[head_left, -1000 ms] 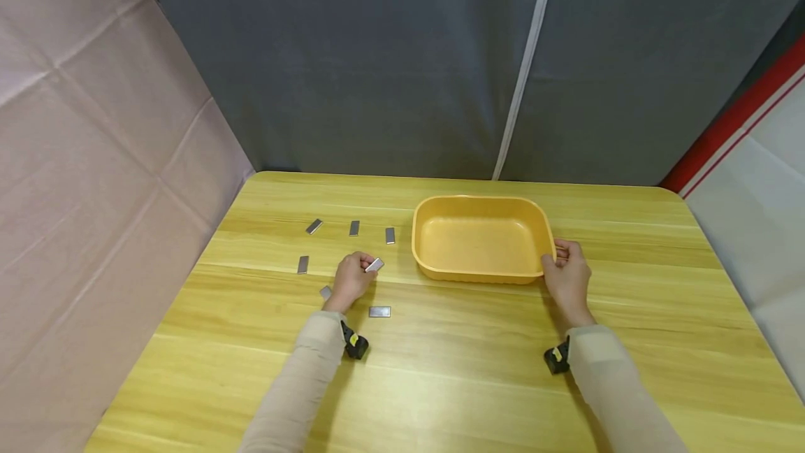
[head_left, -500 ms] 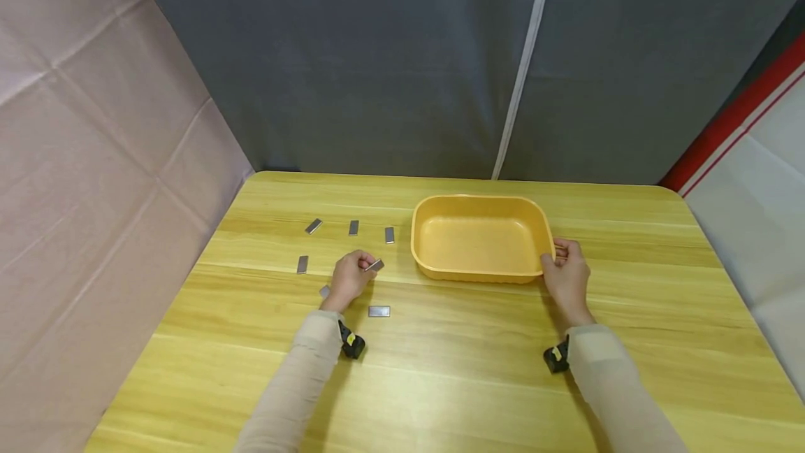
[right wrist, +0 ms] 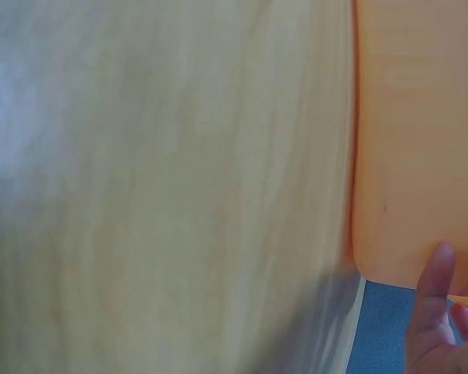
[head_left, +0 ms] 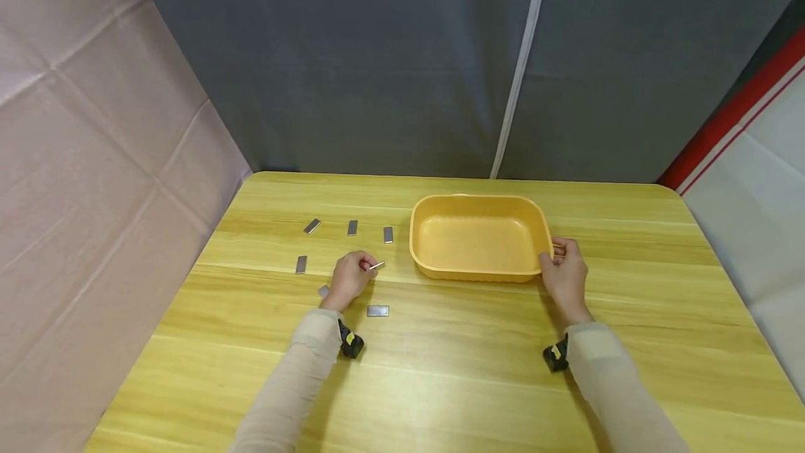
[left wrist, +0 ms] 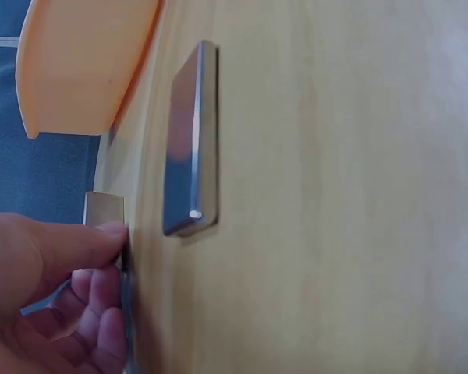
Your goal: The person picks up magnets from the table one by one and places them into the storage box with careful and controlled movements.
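Between thumb and fingers my left hand pinches a small flat silver metal block, seen nearly edge-on in the head view. In the left wrist view this block sticks out past the thumb, its lower part hidden by the fingers. My right hand grips the right end of a yellow plastic basin, thumb at the front corner and fingers behind the rim. Nothing lies inside the basin. Just right of my left wrist, another metal block lies flat on the table; it looms large in the left wrist view.
Several more such blocks lie spread on the wooden table left of the basin, among them one block near its left end. My left wrist partly covers another block. A grey curtain hangs behind the table.
The block in my left hand has turned from showing its broad face to showing its thin edge. My right hand keeps its grip on the basin.
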The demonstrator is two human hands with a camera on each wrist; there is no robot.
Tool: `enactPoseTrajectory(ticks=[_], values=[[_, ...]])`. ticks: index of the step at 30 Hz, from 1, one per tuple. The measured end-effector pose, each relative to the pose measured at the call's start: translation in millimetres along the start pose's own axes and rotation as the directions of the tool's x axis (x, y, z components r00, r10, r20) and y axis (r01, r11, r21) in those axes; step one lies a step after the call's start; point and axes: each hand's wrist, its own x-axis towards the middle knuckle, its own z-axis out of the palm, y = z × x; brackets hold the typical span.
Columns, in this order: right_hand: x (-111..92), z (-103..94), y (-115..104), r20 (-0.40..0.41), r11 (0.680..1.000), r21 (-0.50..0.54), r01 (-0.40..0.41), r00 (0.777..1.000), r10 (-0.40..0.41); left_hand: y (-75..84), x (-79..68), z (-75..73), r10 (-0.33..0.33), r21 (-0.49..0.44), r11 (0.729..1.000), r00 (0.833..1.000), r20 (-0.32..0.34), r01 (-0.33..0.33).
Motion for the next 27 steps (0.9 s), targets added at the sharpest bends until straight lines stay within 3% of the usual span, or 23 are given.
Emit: enactPoseTrajectory(ticks=[12, 27], values=[[-0.7, -0.5, -0.4, 0.006, 1.000, 0.021, 0.005, 1.000, -0.005, -2.7, -1.9, 1.7, 0.020, -0.084, 0.996, 0.999, -0.043, -0.024], [-1.1, -0.1, 0.2, 0.019, 0.999, 0.041, -0.006, 1.000, 0.005, -4.4, -2.8, -1.1, -0.039, -0.118, 0.992, 0.999, -0.021, 0.036]])
